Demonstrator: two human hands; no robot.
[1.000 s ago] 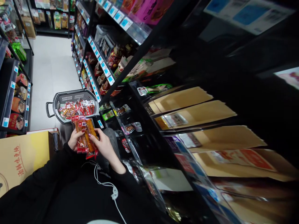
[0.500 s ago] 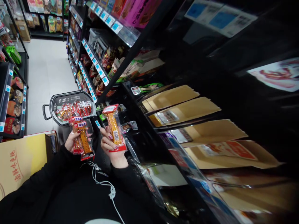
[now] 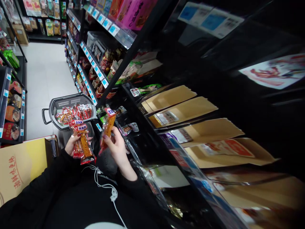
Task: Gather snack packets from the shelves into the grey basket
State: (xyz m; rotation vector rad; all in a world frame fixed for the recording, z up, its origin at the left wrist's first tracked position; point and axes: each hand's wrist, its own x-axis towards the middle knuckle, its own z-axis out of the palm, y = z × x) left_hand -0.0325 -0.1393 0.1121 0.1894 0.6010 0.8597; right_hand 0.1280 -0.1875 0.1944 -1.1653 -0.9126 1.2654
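My left hand (image 3: 72,144) is closed around a small stack of clear snack packets (image 3: 81,140) with red tops and orange contents, held upright above my lap. My right hand (image 3: 116,144) pinches one more packet of the same kind (image 3: 107,127), tilted with its red top pointing up toward the shelf. The two hands are a short gap apart. Just beyond them on the floor stands a grey plastic shopping basket (image 3: 59,103) with several similar red and orange packets in it.
Black shop shelving (image 3: 133,95) runs along my right, with brown cardboard display boxes (image 3: 186,109) and blue price tags (image 3: 98,74). A yellow carton (image 3: 21,165) sits at my left. A white cable (image 3: 108,190) lies over my black clothing. A tiled aisle (image 3: 45,73) leads away, with another shelf at far left.
One second ago both hands held the packets together. My right hand pulled one packet off, raised it to the right, and now has turned it edge-on, closer to the left hand.
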